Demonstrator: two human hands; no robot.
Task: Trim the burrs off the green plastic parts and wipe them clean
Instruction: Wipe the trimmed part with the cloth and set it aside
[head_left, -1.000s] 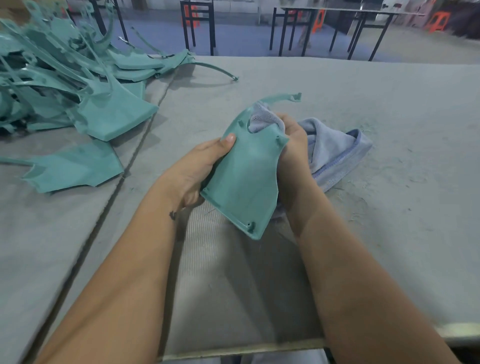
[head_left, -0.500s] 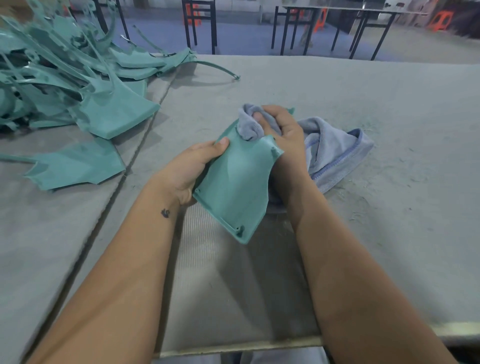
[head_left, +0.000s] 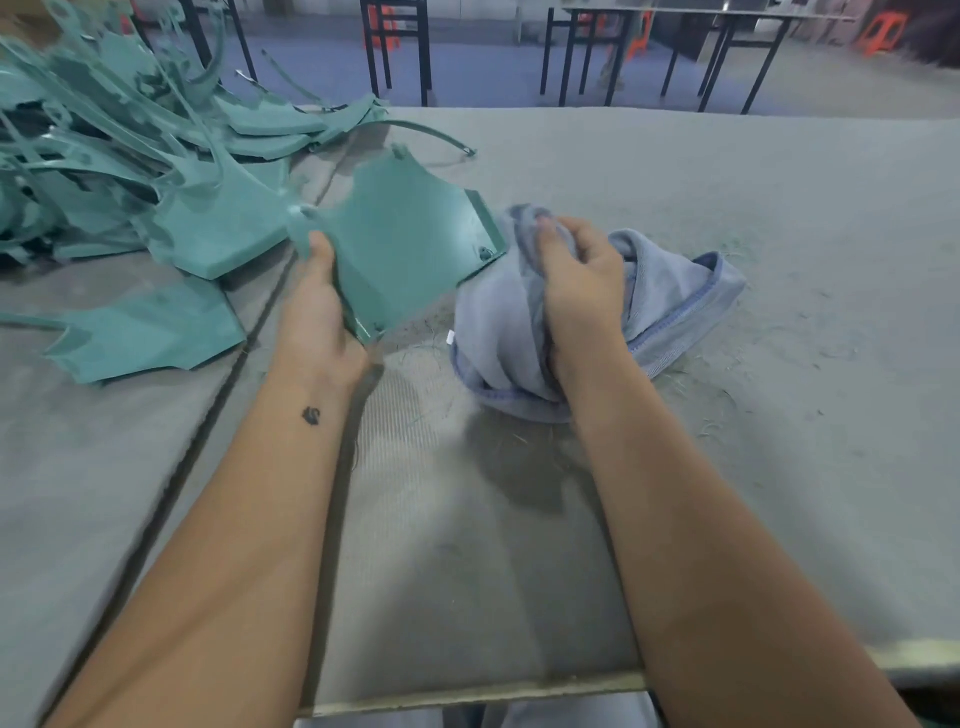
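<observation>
My left hand (head_left: 317, 312) grips a green plastic part (head_left: 405, 239) by its near left edge and holds it above the table, its broad face turned toward me. To its right, my right hand (head_left: 576, 280) clutches a bunched blue cloth (head_left: 670, 296) that rests on the grey table (head_left: 779, 415). The cloth's upper fold sits just beside the part's right edge; the picture is blurred there, so I cannot tell whether they touch.
A heap of green plastic parts (head_left: 130, 171) fills the table's far left, with one flat part (head_left: 150, 338) lying apart in front of it. A dark seam (head_left: 208, 415) runs between two table sections. Thin plastic shavings lie around the cloth. Black table legs (head_left: 395, 47) stand beyond.
The part swung up and to the left in my left hand, away from the cloth. My right hand came off the part and dropped toward the table with the cloth.
</observation>
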